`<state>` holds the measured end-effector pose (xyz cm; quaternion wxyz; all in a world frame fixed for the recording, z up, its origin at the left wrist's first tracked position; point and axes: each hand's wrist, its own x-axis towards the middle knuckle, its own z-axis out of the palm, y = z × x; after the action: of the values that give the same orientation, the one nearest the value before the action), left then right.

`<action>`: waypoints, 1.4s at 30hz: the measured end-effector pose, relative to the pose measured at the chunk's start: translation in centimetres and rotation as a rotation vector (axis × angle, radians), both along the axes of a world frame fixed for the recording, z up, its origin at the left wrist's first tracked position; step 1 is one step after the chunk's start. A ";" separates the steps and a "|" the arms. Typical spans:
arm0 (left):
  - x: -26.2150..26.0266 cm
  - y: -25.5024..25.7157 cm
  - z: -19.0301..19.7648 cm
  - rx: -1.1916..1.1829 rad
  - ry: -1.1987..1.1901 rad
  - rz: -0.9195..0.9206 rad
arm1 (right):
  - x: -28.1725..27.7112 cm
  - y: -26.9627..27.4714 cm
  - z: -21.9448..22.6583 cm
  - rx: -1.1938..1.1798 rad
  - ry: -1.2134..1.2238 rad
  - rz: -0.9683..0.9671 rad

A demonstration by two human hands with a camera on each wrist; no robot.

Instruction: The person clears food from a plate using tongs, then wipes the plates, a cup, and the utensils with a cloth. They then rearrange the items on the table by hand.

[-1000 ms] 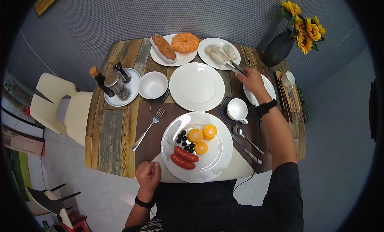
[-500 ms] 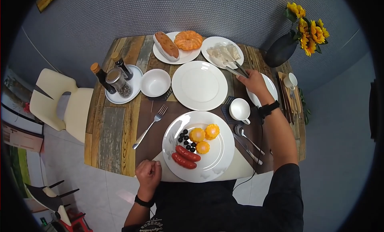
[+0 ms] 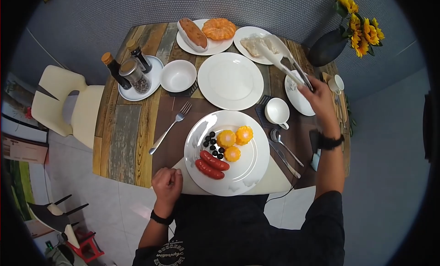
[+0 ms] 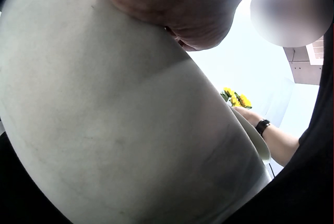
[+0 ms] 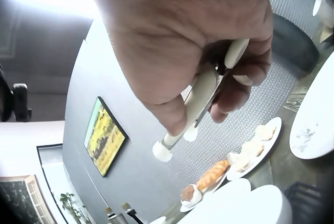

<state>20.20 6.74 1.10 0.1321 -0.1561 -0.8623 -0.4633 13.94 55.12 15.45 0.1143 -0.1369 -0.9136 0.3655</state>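
My right hand [image 3: 323,105] grips a pair of tongs [image 3: 280,65] above the back right of the table. Its white tips stand apart, with nothing between them in the right wrist view. Beyond the tips, pale dumpling-like pieces [image 3: 251,46] lie on a white plate [image 3: 237,39]. At the table's front edge my left hand [image 3: 167,185] rests with curled fingers and holds nothing. Beside it, a large plate [image 3: 254,174] bears two red sausages [image 3: 210,169], several black berries [image 3: 207,143] and yellow corn pieces [image 3: 232,153].
A bare white plate [image 3: 230,80] lies mid-table, with a bowl [image 3: 178,75] to its left and a cup [image 3: 277,111] to its right. Bread [image 3: 193,34] sits at the back. Bottles on a tray [image 3: 156,78] stand left; a flower vase [image 3: 327,48] stands right.
My right hand has lifted the tongs off the dumpling-like pieces and drawn them right and nearer me, and their arms have spread. The head view has tilted. My left hand stays at the table edge.
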 end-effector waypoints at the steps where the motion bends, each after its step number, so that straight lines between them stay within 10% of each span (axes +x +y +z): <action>1: 0.0 0.0 0.0 0.002 -0.002 -0.002 | 1.8 -0.6 0.3 -0.095 0.015 0.027; 11: 0.0 -0.2 -0.2 0.019 -0.009 -0.003 | 16.0 -5.5 0.4 -0.200 -0.237 0.072; 22: -0.7 -3.3 -0.1 0.084 -0.062 0.202 | 15.0 -7.1 0.6 0.065 -0.224 0.223; 42: -1.2 -3.7 -1.0 -0.069 0.046 0.222 | 14.4 -6.9 0.6 -0.185 -0.328 0.138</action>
<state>18.99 3.06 0.12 0.1968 -0.0749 -0.8865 -0.4121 28.39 48.20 16.00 -0.0742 -0.1415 -0.8898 0.4276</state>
